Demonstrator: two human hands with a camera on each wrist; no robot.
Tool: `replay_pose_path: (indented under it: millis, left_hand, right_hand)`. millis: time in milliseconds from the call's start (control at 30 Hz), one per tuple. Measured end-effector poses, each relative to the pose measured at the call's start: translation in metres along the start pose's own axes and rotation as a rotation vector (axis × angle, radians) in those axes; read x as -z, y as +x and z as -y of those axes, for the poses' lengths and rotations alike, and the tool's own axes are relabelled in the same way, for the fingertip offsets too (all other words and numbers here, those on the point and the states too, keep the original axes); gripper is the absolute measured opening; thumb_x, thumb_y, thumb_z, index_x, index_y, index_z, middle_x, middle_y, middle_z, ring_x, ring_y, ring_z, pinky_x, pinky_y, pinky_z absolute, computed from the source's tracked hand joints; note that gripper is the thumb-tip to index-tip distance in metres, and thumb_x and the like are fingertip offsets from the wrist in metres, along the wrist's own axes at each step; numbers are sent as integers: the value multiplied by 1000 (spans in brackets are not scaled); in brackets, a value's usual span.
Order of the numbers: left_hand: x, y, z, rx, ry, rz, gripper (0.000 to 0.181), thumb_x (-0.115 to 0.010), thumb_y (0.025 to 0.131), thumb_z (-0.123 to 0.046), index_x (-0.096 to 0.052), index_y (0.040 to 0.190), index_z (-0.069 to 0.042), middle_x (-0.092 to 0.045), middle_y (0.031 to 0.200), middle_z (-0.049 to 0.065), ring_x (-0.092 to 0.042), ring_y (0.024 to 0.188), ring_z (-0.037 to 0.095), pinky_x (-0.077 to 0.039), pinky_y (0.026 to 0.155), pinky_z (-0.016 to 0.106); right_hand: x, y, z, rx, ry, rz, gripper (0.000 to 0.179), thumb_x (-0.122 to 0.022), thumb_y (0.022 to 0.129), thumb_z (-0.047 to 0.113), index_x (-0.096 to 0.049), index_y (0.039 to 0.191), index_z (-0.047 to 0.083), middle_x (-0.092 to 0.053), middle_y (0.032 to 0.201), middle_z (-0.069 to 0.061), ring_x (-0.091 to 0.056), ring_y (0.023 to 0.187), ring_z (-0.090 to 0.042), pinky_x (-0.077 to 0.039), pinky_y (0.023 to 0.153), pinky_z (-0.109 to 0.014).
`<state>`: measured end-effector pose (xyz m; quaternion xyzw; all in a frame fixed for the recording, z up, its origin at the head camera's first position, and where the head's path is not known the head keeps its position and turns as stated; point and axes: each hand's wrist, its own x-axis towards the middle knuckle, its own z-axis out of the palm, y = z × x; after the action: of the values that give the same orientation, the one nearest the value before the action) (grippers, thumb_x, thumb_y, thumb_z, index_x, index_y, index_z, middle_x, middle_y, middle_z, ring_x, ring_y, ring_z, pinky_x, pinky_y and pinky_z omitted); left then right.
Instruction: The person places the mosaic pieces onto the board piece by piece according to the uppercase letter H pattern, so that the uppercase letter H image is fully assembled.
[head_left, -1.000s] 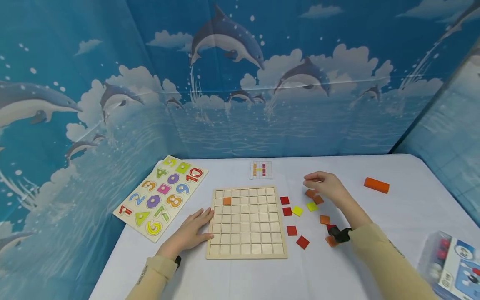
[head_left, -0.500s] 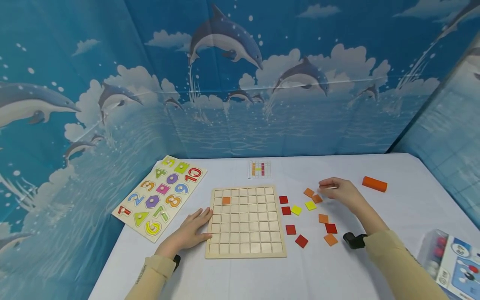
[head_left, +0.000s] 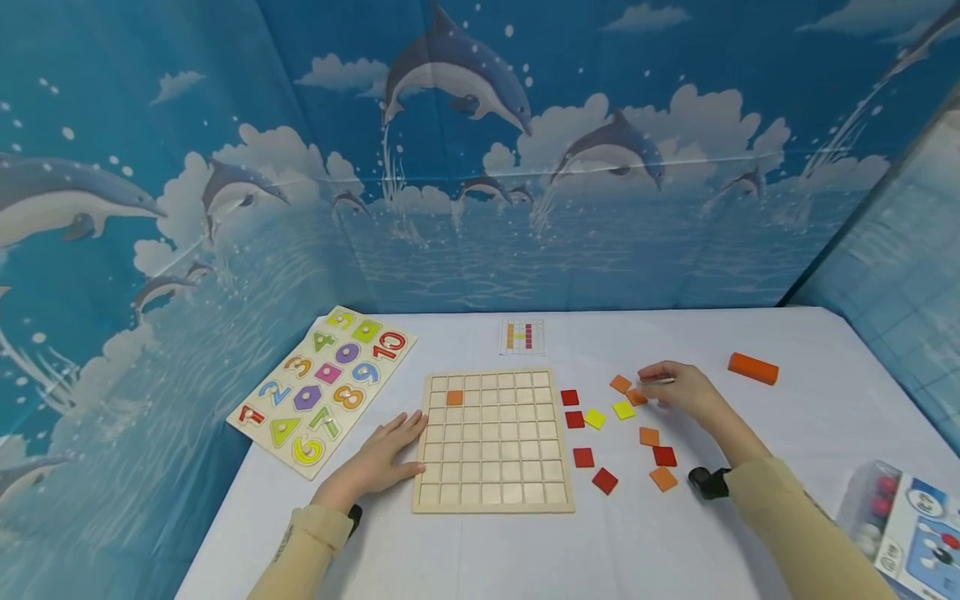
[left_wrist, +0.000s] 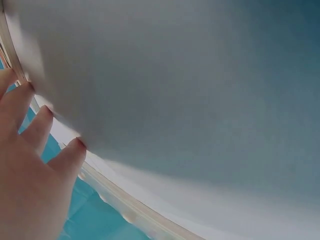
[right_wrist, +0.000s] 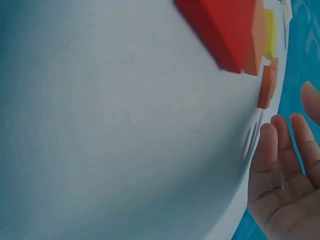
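Observation:
A wooden grid board (head_left: 491,507) lies flat, with one orange tile (head_left: 454,398) in a cell near its upper left corner. My left hand (head_left: 377,460) touches the board's left edge with spread, fairly straight fingers. Over the table on the right is my right hand (head_left: 681,390), its fingertips close to another orange tile (head_left: 636,397). In the right wrist view the fingers (right_wrist: 267,150) are loosely bent and nothing shows between them. Around that hand lie loose square tiles: red (head_left: 664,456), yellow (head_left: 623,410) and orange (head_left: 648,437). Contact with the nearest tile cannot be told.
A small pattern card (head_left: 522,337) lies behind the board. To the left is a number puzzle board (head_left: 322,392). An orange cylinder (head_left: 753,368) lies at the far right, and a clear box (head_left: 862,508) stands at the front right. A dolphin-printed curtain (head_left: 450,250) backs the table.
My right hand has moved to the right from above the two upper orange tiles, then slightly down toward the nearer one. My left hand has stayed at the board's edge.

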<state>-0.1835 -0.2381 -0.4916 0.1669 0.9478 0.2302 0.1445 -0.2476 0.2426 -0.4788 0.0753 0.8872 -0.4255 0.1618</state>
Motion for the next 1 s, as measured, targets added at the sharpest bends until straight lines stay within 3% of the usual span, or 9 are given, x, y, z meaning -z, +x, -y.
replay_pose_path:
  millis: [200, 500, 1000]
  left_hand:
    - [2, 0, 0, -2, 21, 8, 74, -69, 92, -30, -33, 154, -11, -28, 162, 9, -18, 152, 35, -14, 124, 57]
    - [3, 1, 2, -5, 31, 4, 74, -68, 92, -30, -33, 154, -11, -28, 162, 10, -18, 152, 35, -14, 124, 58]
    - [0, 2, 0, 23, 18, -5, 75, -70, 91, -29, -33, 154, -11, -29, 162, 8, -18, 152, 34, -14, 124, 56]
  right_hand:
    - [-5, 8, -4, 20, -59, 5, 50, -68, 93, 30, -56, 131, -1, -57, 129, -26, -56, 106, -33, -57, 87, -38]
    - [-6, 9, 4, 17, -162, 18, 43, -75, 88, 23, -60, 119, -2, -59, 99, -15, -51, 91, -27, -49, 73, -27]
    - [-4, 6, -2, 34, -232, 17, 34, -77, 86, 26, -63, 104, 0, -56, 90, -11, -50, 85, -25, -45, 65, -27]
